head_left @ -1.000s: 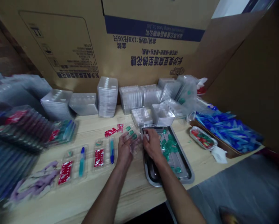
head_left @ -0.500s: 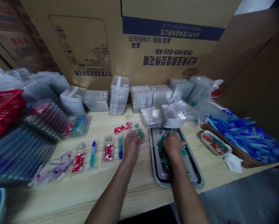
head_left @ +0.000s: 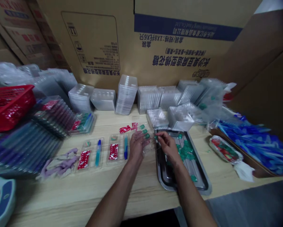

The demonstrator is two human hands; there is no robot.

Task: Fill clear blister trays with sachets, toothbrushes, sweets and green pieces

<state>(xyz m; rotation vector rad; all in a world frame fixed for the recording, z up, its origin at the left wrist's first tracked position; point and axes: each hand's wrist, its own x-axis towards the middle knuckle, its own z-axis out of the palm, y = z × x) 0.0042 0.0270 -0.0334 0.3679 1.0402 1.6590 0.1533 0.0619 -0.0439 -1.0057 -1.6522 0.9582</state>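
My left hand (head_left: 136,145) is at the near left side of a clear plastic tray (head_left: 150,148), its fingers bent round the edge. Small green pieces (head_left: 144,131) sit in a row in that tray, and a red packet (head_left: 134,126) lies at its far left. My right hand (head_left: 169,147) pinches one small green piece (head_left: 156,137) at the tray's right side. Below this hand, a metal tray (head_left: 160,179) holds a heap of loose green pieces (head_left: 187,150). Whether these are wrapped sweets I cannot tell.
Two clear trays (head_left: 119,160) with red packets and blue pens lie on the left, beside gloves (head_left: 61,165). Stacked plastic trays (head_left: 126,94) line the carton (head_left: 89,41). A red basket (head_left: 16,107) stands left; a box of blue pens (head_left: 257,145) is right.
My right hand has come up out of the green heap and moved left to the clear tray, now with a green piece in its fingertips. My left hand stays at the clear tray.
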